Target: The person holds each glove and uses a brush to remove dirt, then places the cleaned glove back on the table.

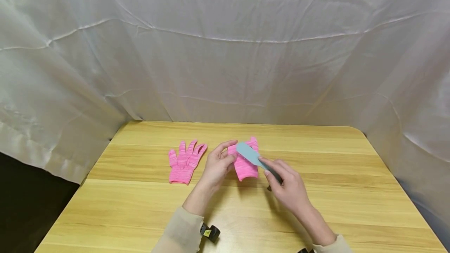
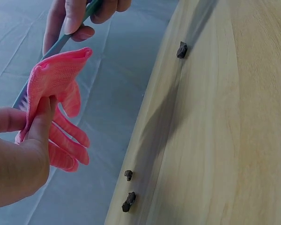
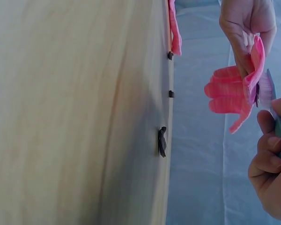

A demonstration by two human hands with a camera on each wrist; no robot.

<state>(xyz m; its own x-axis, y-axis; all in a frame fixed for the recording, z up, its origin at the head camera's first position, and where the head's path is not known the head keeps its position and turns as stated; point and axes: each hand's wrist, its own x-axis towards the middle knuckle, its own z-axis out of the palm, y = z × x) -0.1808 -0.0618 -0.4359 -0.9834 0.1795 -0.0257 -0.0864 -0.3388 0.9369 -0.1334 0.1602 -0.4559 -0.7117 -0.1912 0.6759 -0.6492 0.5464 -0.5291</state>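
A pink knitted glove point(image 1: 246, 171) is pinched between the thumb and fingers of my left hand point(image 1: 217, 165), raised off the table with its fingers dangling in the wrist views. My right hand point(image 1: 290, 184) grips the handle of a blue-green brush point(image 1: 249, 153). In the head view the brush's flat back faces up and overlaps the glove. The right wrist view shows pale bristles point(image 3: 266, 89) turned against the glove's side, with a small dark bit point(image 3: 257, 96) between them. A matching pink glove point(image 1: 183, 166) lies flat on the table, left of my left hand.
Several dark crumbly lumps are scattered on the wooden table point(image 1: 140, 206), among them one lump point(image 2: 181, 49) in the left wrist view and a longer piece point(image 3: 162, 141) in the right wrist view. A grey curtain point(image 1: 225, 69) hangs behind the table's far edge.
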